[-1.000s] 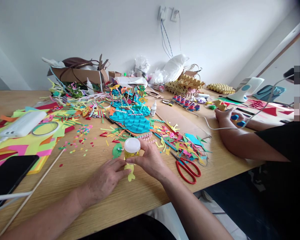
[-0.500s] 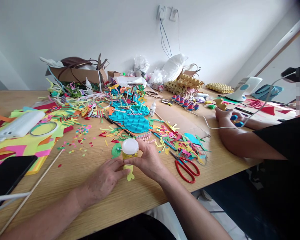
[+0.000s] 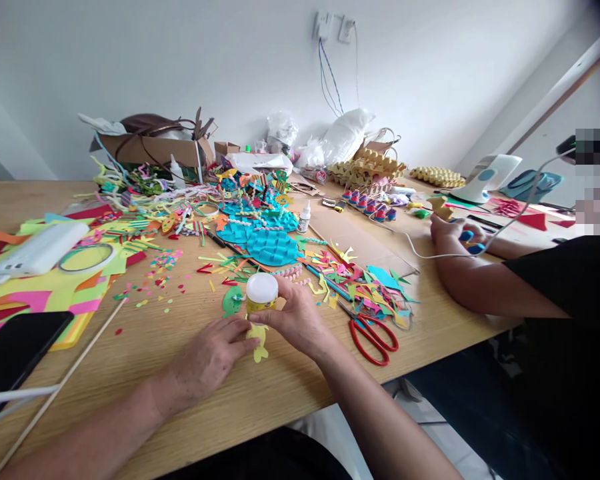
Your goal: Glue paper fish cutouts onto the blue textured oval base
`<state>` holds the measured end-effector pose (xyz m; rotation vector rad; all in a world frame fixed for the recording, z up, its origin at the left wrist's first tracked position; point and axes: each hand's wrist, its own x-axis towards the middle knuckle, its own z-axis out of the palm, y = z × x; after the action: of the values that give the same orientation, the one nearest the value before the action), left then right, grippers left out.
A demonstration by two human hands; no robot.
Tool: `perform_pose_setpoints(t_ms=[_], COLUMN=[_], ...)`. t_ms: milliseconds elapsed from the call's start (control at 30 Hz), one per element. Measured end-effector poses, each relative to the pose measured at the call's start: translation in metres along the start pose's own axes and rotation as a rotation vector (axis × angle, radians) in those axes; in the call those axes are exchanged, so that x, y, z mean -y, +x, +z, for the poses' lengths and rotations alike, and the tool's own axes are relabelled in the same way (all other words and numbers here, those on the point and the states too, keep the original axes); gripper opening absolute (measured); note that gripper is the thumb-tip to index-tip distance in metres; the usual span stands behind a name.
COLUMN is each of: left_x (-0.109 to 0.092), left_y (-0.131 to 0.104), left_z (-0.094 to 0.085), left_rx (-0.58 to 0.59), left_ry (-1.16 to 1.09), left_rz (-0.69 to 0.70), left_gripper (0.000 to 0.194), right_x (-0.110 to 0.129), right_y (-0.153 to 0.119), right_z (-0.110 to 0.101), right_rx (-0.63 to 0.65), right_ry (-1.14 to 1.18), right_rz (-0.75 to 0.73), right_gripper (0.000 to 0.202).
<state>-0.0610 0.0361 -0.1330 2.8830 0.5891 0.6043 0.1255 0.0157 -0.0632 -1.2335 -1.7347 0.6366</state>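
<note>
Currently, through the head camera, I see my right hand (image 3: 300, 320) closed around a yellow-labelled jar (image 3: 261, 295) just below the centre of the frame, thumb near its base. The jar is upright under its white lid, so I can't see what it contains. My left hand (image 3: 205, 357) reaches in at lower centre, its fingertips by the jar's base and at the edge of a yellow paper fish (image 3: 259, 345); I can't tell whether they pinch it or only rest there. The fish lies on the wooden table (image 3: 260, 413), its upper end partly hidden by jar and fingers, and a green paper cutout (image 3: 231, 302) sits just beyond.

Among the other containers, a white glue bottle (image 3: 305, 219) stands near the centre, and another white bottle (image 3: 176, 172) is at upper left, before a cardboard box (image 3: 150, 148) with a brown bag (image 3: 147, 125) in its top. Bulging plastic bags (image 3: 347, 137) lean against the wall at upper centre, contents unclear, beside stacked egg cartons (image 3: 370, 167). Red-handled scissors (image 3: 375, 343) lie right of my right hand, near the paper scraps (image 3: 380, 293).
</note>
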Motion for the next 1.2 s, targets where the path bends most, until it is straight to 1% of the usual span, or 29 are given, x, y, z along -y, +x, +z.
perform_pose_setpoints(t_ms=[133, 233, 333, 467, 667, 800, 1000, 1100, 1200], left_x=[-0.0004, -0.0024, -0.0039, -0.0046, -0.0044, -0.0046, -0.0058, -0.0060, -0.0058], left_y=[0.0006, 0.0022, 0.0033, 0.0037, 0.0032, 0.0027, 0.0042, 0.0049, 0.0051], left_z=[-0.0004, -0.0029, -0.0048, -0.0058, -0.0056, -0.0050, -0.0071, -0.0073, -0.0066], left_rx=[-0.004, -0.016, -0.027, -0.012, -0.013, 0.019, -0.011, -0.001, 0.010], left_ry=[-0.003, -0.007, -0.010, -0.010, -0.017, -0.019, -0.027, -0.020, -0.019], left_rz=[0.002, 0.009, 0.007, -0.022, -0.003, -0.027, -0.014, -0.010, -0.016], left_gripper=[0.028, 0.029, 0.028, 0.027, 0.029, 0.028, 0.029, 0.029, 0.029], right_x=[0.0006, -0.0004, -0.0007, 0.0012, -0.0006, 0.0003, 0.0018, 0.0007, 0.0008], right_y=[0.0000, 0.0004, -0.0001, -0.0030, -0.0030, -0.0039, -0.0003, 0.0006, -0.0015], right_z=[-0.0013, -0.0015, -0.0011, -0.0027, -0.0043, -0.0050, -0.0080, -0.0065, -0.0057], right_rx=[0.031, 0.001, -0.009, 0.037, -0.013, 0.028, -0.034, -0.017, 0.003], right_ry=[-0.009, -0.024, -0.014, 0.020, -0.012, 0.029, 0.024, 0.014, 0.009], right_rz=[0.031, 0.054, 0.038, -0.005, 0.073, 0.037, 0.049, 0.073, 0.061], right_gripper=[0.020, 0.023, 0.024, 0.020, 0.025, 0.023, 0.026, 0.027, 0.025])
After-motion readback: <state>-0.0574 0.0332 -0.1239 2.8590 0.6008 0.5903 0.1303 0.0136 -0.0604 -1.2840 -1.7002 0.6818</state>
